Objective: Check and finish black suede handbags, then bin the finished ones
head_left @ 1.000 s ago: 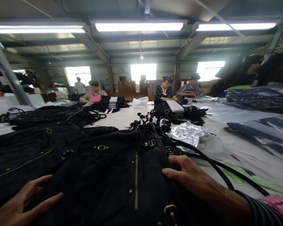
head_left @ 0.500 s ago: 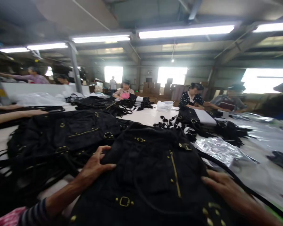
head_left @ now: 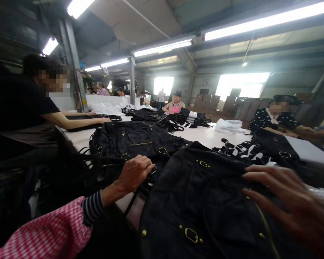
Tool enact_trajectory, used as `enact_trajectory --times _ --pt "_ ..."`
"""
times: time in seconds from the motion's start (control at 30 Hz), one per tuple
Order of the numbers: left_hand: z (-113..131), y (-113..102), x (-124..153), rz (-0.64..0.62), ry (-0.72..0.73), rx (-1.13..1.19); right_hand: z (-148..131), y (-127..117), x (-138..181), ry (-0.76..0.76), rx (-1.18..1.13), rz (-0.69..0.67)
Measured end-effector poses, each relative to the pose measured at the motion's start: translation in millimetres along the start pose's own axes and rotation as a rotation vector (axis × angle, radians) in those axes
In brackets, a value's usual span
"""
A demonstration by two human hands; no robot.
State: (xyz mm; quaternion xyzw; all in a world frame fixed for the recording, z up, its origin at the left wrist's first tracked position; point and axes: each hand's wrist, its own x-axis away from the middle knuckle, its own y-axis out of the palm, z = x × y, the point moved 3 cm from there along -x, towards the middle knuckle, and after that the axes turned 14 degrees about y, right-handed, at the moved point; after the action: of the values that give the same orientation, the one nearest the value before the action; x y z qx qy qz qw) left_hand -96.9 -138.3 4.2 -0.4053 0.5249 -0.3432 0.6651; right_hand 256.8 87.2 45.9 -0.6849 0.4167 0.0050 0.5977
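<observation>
A black bag (head_left: 178,201) with brass-coloured buckles, studs and a zip lies close in front of me. My right hand (head_left: 283,194) is over its right side, fingers stretched and apart, slightly blurred. To the left of this bag, my left hand (head_left: 136,172) is closed, with fingertips bent together near a buckle of a second black bag (head_left: 140,138). What those fingers hold, if anything, is hidden. A thin black strap (head_left: 133,201) hangs below that hand. The second bag lies flat behind, on a heap of black bags and straps.
A co-worker in black (head_left: 18,104) leans in at the left, arms on the white table (head_left: 202,135). Across it, a person in a dotted top (head_left: 275,117) handles stacked black bags. More bags (head_left: 153,115) and clear plastic (head_left: 228,126) lie farther back.
My view has turned left, bringing the co-worker in black into sight. My left hand has left the near bag's edge and its fingers have closed. My right hand has risen over the bag.
</observation>
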Motion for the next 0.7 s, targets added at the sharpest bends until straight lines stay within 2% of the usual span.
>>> enact_trajectory --times 0.07,0.1,0.2,0.23,0.3,0.43,0.53,0.63,0.7 --pt "-32 -10 4 -0.018 0.039 -0.211 -27 38 0 -0.209 0.077 -0.013" --pt "-49 -12 6 -0.056 0.010 -0.244 -34 56 3 -0.263 0.126 -0.030" --pt "-86 -9 8 -0.215 -0.178 -0.206 -37 86 12 -0.375 0.197 -0.026" --pt "-91 -6 5 -0.261 -0.211 -0.207 -35 87 13 -0.394 0.199 -0.010" --pt "-92 2 -8 -0.312 -0.181 -0.254 -34 84 13 -0.405 0.193 0.017" --pt "-90 18 -38 -0.334 -0.086 -0.248 -36 76 10 -0.369 0.188 0.000" --pt "-97 27 -44 -0.345 -0.033 -0.299 -39 76 12 -0.329 0.195 -0.057" --pt "-97 28 -41 -0.292 0.047 -0.388 -42 73 15 -0.258 0.209 -0.144" --pt "-88 23 -48 -0.158 0.025 -0.257 -46 69 17 -0.197 0.196 -0.221"
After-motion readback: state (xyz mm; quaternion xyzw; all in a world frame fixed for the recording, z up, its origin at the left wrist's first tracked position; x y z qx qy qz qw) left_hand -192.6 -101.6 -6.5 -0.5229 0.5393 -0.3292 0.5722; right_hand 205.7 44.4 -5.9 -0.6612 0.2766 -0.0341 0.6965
